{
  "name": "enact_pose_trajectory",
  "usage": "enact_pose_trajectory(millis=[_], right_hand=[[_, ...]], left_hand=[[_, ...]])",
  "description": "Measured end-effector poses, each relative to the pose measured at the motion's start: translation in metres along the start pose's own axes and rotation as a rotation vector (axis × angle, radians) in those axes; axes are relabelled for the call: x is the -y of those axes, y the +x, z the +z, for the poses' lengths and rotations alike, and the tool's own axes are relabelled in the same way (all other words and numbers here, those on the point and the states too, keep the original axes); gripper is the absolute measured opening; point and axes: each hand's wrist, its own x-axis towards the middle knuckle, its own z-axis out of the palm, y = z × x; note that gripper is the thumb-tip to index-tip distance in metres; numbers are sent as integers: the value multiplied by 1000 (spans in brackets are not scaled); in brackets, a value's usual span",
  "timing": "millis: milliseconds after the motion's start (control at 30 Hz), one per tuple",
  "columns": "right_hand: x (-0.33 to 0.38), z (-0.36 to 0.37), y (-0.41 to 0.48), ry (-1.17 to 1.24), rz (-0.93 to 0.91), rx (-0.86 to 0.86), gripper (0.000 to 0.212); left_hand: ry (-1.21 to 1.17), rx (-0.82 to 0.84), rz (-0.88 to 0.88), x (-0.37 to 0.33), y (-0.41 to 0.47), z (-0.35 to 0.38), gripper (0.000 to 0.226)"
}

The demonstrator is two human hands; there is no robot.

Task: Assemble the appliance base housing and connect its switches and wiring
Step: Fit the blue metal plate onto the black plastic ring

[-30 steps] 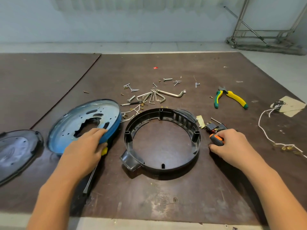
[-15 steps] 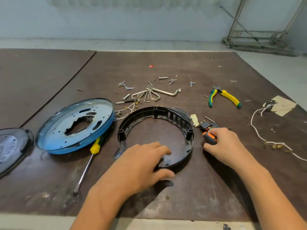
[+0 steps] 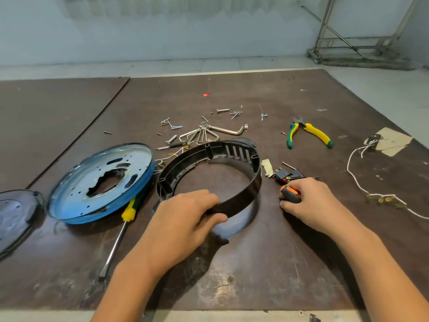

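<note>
Now that my left hand (image 3: pixel 183 219) has left the round blue metal plate (image 3: pixel 99 182) at nine o'clock, it grips the black plastic ring housing (image 3: pixel 236 152) by its six o'clock rim. That edge is tipped up off the brown surface (image 3: pixel 278 263). My right hand (image 3: pixel 318 203) stays clenched round the stubby orange-and-black tool handle (image 3: pixel 290 194) at three o'clock, beside the small black switches (image 3: pixel 287 175). I judge the housing is coming up to receive them.

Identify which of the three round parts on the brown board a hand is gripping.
The black plastic ring housing: the left hand grips its near rim. The blue metal disc and the dark cover at the far left lie untouched.
</note>
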Motion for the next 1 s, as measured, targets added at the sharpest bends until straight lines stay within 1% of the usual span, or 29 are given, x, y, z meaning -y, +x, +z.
enact_pose_trajectory(millis=[133, 200, 300, 433, 600, 667, 733, 867, 1000], right_hand=[[3, 0, -1, 15, 2, 0, 7], [4, 0, -1, 12, 8, -8, 6], [5, 1, -1, 20, 16, -6, 6], [7, 3, -2, 27, 3, -9, 8], [8, 4, -1, 22, -11, 3, 9], [8, 3, -1, 16, -17, -2, 7], [8, 4, -1, 10, -20, -7, 6], [8, 5, -2, 32, -17, -7, 9], [9, 4, -1, 17, -16, -13, 18]], left_hand=[[-353, -308, -33, -1, -1, -10, 9], [-532, -449, -95, 2, -2, -16, 9], [-827, -539, -184, 4, -4, -23, 15], [-1061, -591, -277, 5, -5, -25, 22], [-1205, -632, -363, 12, -5, -27, 28], [-1260, -644, -406, 14, -4, -28, 27], [-1282, -652, -414, 17, -5, -29, 28], [-1310, -672, -423, 21, -5, -27, 37], [-1297, -659, -416, 21, -3, -25, 35]])
